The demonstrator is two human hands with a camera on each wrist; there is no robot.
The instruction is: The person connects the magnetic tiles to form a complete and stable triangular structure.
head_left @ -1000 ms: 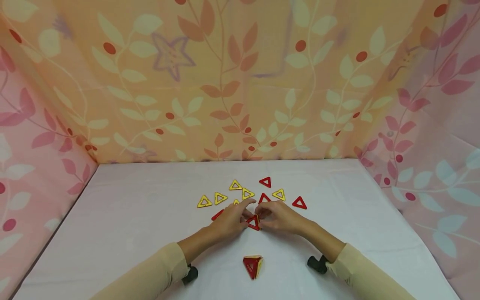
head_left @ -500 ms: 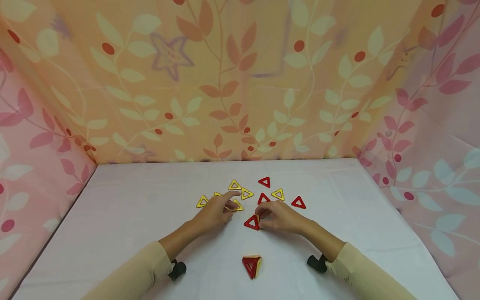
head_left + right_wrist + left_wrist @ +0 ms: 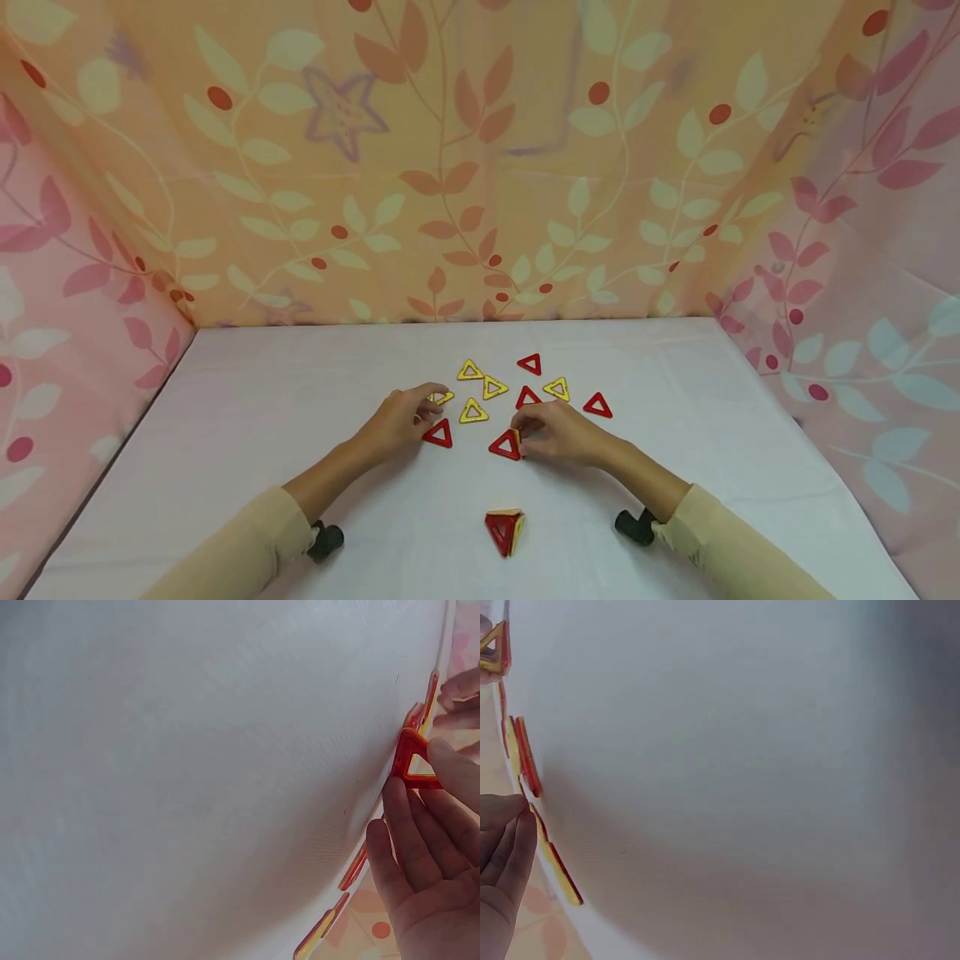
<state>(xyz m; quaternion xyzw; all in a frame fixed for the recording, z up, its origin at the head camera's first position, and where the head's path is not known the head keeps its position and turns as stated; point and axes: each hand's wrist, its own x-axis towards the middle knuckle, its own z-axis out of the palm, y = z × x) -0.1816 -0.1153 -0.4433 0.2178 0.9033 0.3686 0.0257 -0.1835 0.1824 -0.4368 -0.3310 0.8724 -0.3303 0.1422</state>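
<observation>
The left hand [image 3: 397,421] stretches forward beside a yellow triangle [image 3: 447,397]; whether it grips anything, I cannot tell. The right hand [image 3: 562,433], angled inward, pinches 1 red triangle [image 3: 403,757] between the 2 hands.

White-covered bench [image 3: 247,433]: a red triangle [image 3: 448,433] and a yellow triangle [image 3: 474,420] lie just right of the left hand [image 3: 397,419]; more triangles [image 3: 537,364] beyond the right hand [image 3: 561,435]; nearer the wearer than either, apparently a red-and-yellow pyramid [image 3: 502,532].
</observation>
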